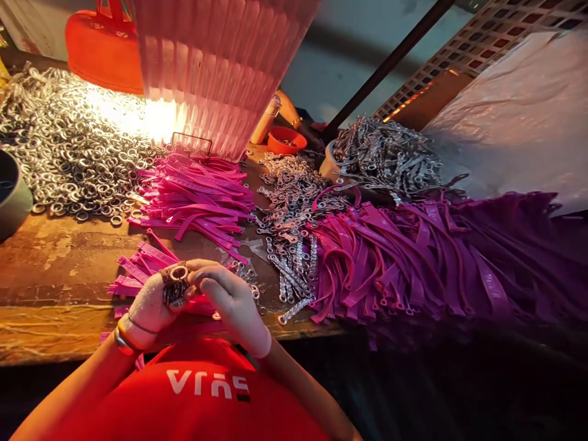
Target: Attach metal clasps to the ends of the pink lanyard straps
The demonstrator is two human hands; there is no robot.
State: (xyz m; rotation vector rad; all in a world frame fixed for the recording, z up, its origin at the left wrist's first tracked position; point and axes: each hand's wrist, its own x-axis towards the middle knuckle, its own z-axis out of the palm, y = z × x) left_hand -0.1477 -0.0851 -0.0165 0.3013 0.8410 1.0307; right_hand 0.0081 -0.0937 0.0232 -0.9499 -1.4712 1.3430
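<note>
Close to the table's front edge, my two gloved hands meet over a small pile of magenta straps point(140, 269). My left hand point(154, 303) is closed, with a metal ring point(179, 273) held at its fingers, which look dark and wrapped. Against it, the fingers of my right hand point(232, 300) are bent into a pinch beside the ring; what lies between them is hidden. A larger bundle of magenta straps point(197, 190) lies just beyond my hands. Silver link-like metal pieces point(291, 245) are scattered to the right of my right hand.
Metal rings point(92, 165) are heaped at the left under a red lamp point(103, 52). A corrugated panel point(206, 67) stands behind. Long purple straps point(404, 263) hang over the right edge, near a heaped tub point(329, 165). Another person's arm point(288, 109) reaches beside an orange bowl point(285, 142).
</note>
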